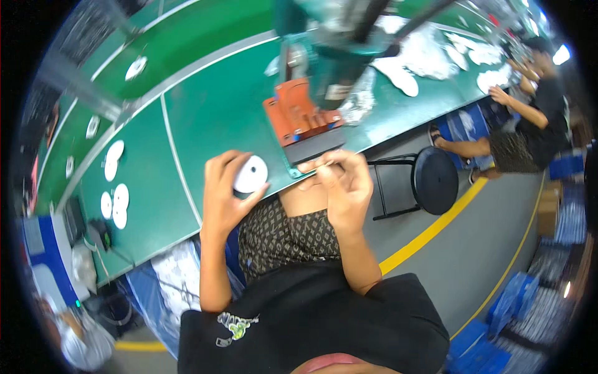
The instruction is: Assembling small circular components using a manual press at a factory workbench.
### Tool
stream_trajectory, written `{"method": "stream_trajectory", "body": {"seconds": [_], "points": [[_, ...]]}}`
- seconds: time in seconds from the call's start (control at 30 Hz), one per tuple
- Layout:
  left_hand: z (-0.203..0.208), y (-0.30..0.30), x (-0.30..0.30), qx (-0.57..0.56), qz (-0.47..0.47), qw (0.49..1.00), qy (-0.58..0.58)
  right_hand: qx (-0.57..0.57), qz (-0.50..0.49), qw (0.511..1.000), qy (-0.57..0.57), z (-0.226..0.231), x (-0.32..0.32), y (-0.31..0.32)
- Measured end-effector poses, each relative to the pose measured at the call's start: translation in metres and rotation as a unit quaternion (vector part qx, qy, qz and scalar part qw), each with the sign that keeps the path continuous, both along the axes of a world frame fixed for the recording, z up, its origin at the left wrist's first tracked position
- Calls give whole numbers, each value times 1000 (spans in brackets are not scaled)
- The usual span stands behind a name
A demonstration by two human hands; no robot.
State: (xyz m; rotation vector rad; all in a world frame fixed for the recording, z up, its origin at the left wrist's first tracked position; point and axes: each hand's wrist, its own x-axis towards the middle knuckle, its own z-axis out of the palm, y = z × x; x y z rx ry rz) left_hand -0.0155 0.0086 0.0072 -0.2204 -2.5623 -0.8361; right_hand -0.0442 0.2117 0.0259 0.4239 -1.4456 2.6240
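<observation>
My left hand [223,190] is closed around a white round disc [251,174] with a small dark hole in its middle, held over the front edge of the green table. My right hand [346,190] has its thumb and forefinger pinched together at that same edge. Whatever lies between those fingertips is too small to make out. Just beyond my right fingers stands an orange fixture [293,103] with a dark grey block [314,146] along its near side. Above the fixture is the teal body of a bench press [339,62], partly blurred.
White double-disc parts [121,206] lie on the table [146,181] at left. Clear bags and white parts [398,76] cover its far right. A black round stool [435,181] stands on the floor at right. Another person [529,118] works at the table's right end.
</observation>
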Motion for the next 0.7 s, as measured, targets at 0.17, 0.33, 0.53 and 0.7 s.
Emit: {"method": "stream_trajectory", "body": {"seconds": [0.17, 0.33, 0.53, 0.7], "points": [[2, -2, -2, 4, -65, 998, -19, 314, -160, 922, 161, -34, 11, -33], [4, -1, -3, 19, -82, 996, -6, 370, -188, 893, 171, -55, 10, -35], [-1, -2, -4, 18, -91, 996, -12, 332, -206, 909, 145, -59, 9, -37], [-2, -3, -1, 22, -107, 994, -19, 406, -202, 861, 230, -60, 10, -30]]}}
